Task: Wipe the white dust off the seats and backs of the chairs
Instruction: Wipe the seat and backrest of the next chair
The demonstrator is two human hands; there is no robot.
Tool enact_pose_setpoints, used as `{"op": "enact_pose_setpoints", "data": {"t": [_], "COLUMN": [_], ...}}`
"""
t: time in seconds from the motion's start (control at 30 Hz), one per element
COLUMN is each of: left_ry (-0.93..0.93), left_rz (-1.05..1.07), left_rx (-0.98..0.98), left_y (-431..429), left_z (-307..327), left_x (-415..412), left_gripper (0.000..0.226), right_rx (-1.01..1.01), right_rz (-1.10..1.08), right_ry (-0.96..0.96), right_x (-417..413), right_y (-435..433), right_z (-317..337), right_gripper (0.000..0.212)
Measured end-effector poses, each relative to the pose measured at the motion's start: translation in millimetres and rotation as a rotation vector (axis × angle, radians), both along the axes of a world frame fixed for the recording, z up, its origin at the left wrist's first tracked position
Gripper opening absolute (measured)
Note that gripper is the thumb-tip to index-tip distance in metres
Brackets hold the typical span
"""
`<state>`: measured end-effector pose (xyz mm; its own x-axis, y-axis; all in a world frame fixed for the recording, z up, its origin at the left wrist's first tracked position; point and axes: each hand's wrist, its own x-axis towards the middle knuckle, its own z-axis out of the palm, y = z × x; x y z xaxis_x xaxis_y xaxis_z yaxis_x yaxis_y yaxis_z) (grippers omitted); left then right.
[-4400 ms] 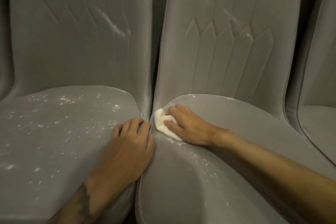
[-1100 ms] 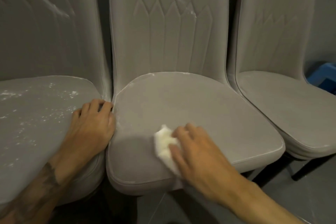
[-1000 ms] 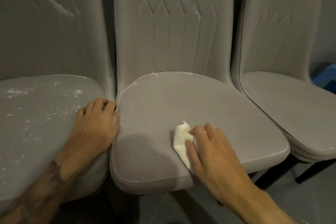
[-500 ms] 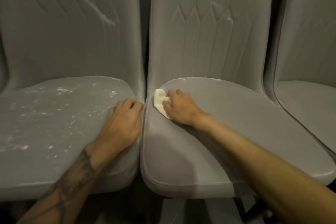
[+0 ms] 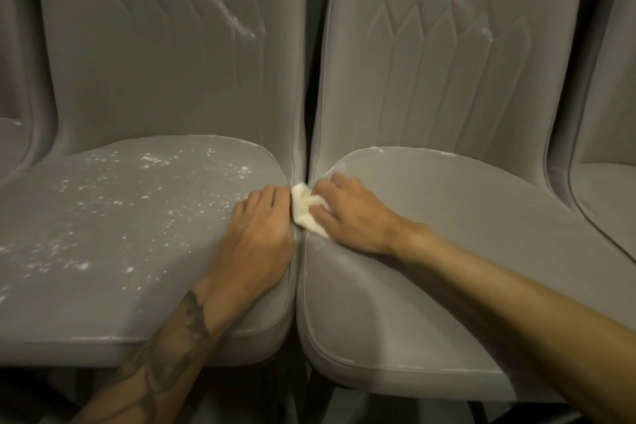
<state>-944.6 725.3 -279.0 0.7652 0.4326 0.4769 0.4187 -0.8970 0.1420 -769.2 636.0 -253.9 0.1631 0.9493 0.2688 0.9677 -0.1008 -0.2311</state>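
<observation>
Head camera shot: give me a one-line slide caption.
Right hand grips a white cloth at the edge of the cleaner seat, left hand resting on the dusty seat.

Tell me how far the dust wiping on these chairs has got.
Done: the right seat looks mostly clean, bar faint traces at its rear rim. In hand: the right hand holds a white cloth on that seat's back-left corner, while the left hand rests on the left seat. Left: the left seat is speckled with dust, the left back carries a white streak, and the right back shows flecks.
</observation>
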Motion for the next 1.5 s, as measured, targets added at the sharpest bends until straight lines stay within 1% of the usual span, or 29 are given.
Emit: {"op": "enact_pose_setpoints", "data": {"t": [0.07, 0.1, 0.17, 0.23, 0.3, 0.33, 0.37, 0.43, 0.47, 0.53, 0.6, 0.67, 0.73, 0.77, 0.8, 0.87, 0.97, 1.03, 1.1, 1.13, 1.2, 1.23, 1.3, 1.4, 1.43, 1.5], "left_ry": [-0.020, -0.019, 0.004, 0.008, -0.010, -0.013, -0.011, -0.003, -0.011, -0.025, 0.015, 0.056, 0.034, 0.029, 0.032, 0.035, 0.014, 0.032, 0.058, 0.056, 0.033, 0.028, 0.028, 0.044, 0.047, 0.050], "left_rz": [-0.018, -0.026, -0.023, -0.010, -0.008, -0.014, -0.017, 0.000, 0.018, 0.039, 0.032, 0.021, 0.034, 0.035, 0.030, 0.034, 0.050, 0.046, 0.028, 0.027, 0.036, 0.037, 0.036, 0.027, 0.035, 0.047], "left_rx": [-0.009, -0.011, -0.004, -0.042, -0.081, -0.087, -0.097, -0.147, -0.171, -0.202, -0.206, -0.193, -0.215, -0.226, -0.230, -0.228, -0.229, -0.220, -0.208, -0.217, -0.234, -0.234, -0.240, -0.240, -0.239, -0.242], "left_y": [0.7, 1.4, 1.6, 0.0, 0.3, 0.7, 1.3, 2.8, 3.1, 2.4, 2.9, 3.5, 3.7, 3.8, 3.5, 2.4, -0.1, -0.9, -0.7, -0.9, -1.4, -1.2, 0.0, 1.3, 0.9, 0.8], "left_z": [-0.6, -1.2, -1.2, 0.9, 1.9, 1.1, 0.3, -0.4, -0.4, 0.9, 2.0, 1.9, 3.0, 3.6, 3.8, 4.3, 5.1, 5.9, 7.2, 8.0, 7.7, 7.3, 6.3, 6.3, 6.4, 6.8], "left_x": [-1.2, -1.3, -0.7, 0.2, 0.3, 0.3, 0.9, 3.8, 5.9, 7.8, 7.2, 5.2, 5.2, 5.7, 6.5, 7.4, 7.2, 5.6, 4.1, 3.5, 3.3, 3.3, 3.6, 5.1, 5.9, 6.4], "left_gripper": [0.026, 0.026, 0.028, 0.033, 0.030, 0.026, 0.028, 0.036, 0.038, 0.039, 0.041, 0.049, 0.046, 0.045, 0.044, 0.039, 0.036, 0.036, 0.039, 0.036, 0.025, 0.022, 0.022, 0.037, 0.038, 0.039], "right_rx": [-0.022, -0.050, -0.086, -0.101, -0.096, -0.077, -0.036, 0.026, 0.016, -0.051, -0.074, -0.095, -0.098, -0.086, -0.059, 0.027, -0.036, -0.047, -0.011, -0.018, -0.059, -0.068, -0.066, 0.028, 0.038, -0.019], "right_rz": [0.111, 0.113, 0.036, -0.101, -0.141, -0.106, -0.037, 0.117, 0.170, 0.207, 0.171, 0.034, -0.087, -0.105, -0.092, 0.008, 0.094, 0.068, -0.038, -0.121, -0.263, -0.291, -0.254, -0.103, -0.069, -0.059], "right_ry": [-0.008, -0.010, 0.003, 0.019, -0.015, -0.041, -0.056, -0.059, -0.049, -0.012, 0.004, 0.002, -0.003, -0.033, -0.075, -0.114, -0.039, -0.029, -0.057, -0.036, -0.002, -0.026, -0.117, -0.111, -0.113, -0.113], "right_x": [-5.2, -4.5, -0.3, 0.0, -12.6, -23.2, -35.9, -59.9, -68.5, -72.8, -66.7, -55.5, -49.6, -52.6, -59.5, -79.2, -98.8, -90.6, -74.2, -65.0, -52.5, -51.5, -59.3, -88.8, -98.5, -105.4], "right_y": [-18.0, -16.9, -2.1, 12.4, 6.7, -6.6, -25.8, -67.5, -84.7, -98.9, -84.8, -56.3, -37.8, -39.1, -48.2, -79.9, -117.5, -107.5, -75.1, -55.3, -22.3, -14.0, -19.2, -66.4, -82.3, -94.8], "right_z": [-2.6, 0.2, 8.4, 15.3, 13.6, 10.1, 7.3, 6.5, 8.8, 14.3, 19.3, 26.1, 25.3, 21.4, 16.5, 7.6, 6.7, 11.1, 14.1, 16.6, 18.9, 17.2, 10.9, 6.3, 7.0, 9.6], "right_gripper": [0.025, 0.021, 0.017, 0.027, 0.032, 0.030, 0.027, 0.023, 0.022, 0.020, 0.023, 0.027, 0.028, 0.029, 0.028, 0.025, 0.021, 0.024, 0.028, 0.029, 0.029, 0.029, 0.029, 0.030, 0.032, 0.033]}}
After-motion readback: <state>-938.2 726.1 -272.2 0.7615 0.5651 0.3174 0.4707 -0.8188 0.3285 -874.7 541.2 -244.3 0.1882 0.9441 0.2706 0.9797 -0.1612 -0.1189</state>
